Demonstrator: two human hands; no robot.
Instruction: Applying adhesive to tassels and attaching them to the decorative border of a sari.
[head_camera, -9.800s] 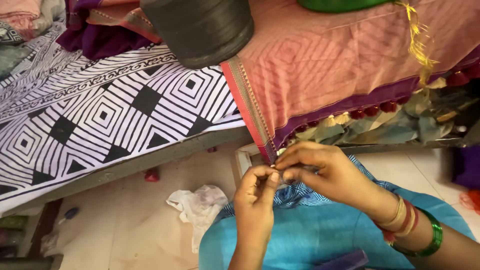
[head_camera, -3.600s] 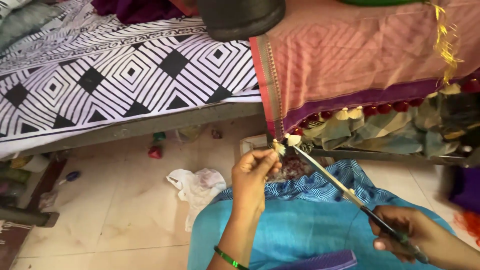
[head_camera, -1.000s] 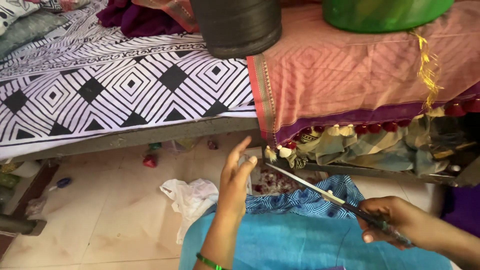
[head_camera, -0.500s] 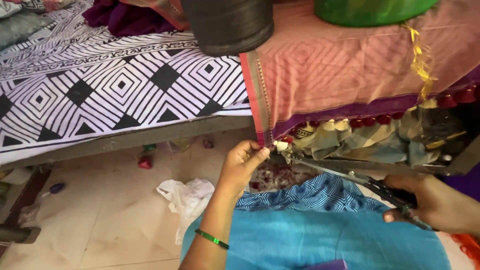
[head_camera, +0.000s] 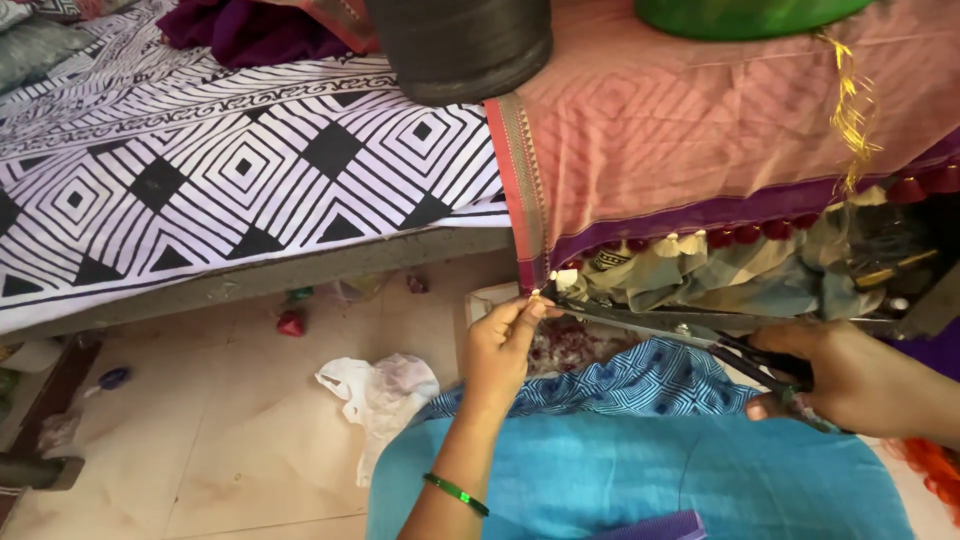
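A pale tiled floor (head_camera: 200, 440) lies under the edge of a bed covered by a black-and-white diamond-patterned sheet (head_camera: 230, 180), with a crumpled white plastic bag (head_camera: 380, 390) and a few small scraps scattered on the tiles. Over the bed's right part hangs a pink cloth with a purple border (head_camera: 700, 130), its edge trimmed with a row of small red and cream tassels (head_camera: 720, 238). A dark cylindrical spool (head_camera: 460, 45) stands on the bed above the cloth's corner, and the bottom of a green tub (head_camera: 740, 12) shows at the top.

The person sits low with a turquoise garment (head_camera: 620, 480) across the lap. The left hand (head_camera: 500, 345), a green bangle at the wrist, is pinched shut on the bottom corner of the pink cloth, thumb and forefinger holding a small pale tuft or thread end right at the hem. The right hand (head_camera: 850, 380) is closed around the dark handles of a long pair of scissors (head_camera: 660, 325), whose blades reach leftward with the tips just beside the pinched fingers.

The step in hand looks like trimming a thread end at the corner tassel. The next move would call for keeping the thread taut with the left hand and closing the blades only on the thread, clear of the fingertips and the hem itself. Whether the blades are open cannot be told.
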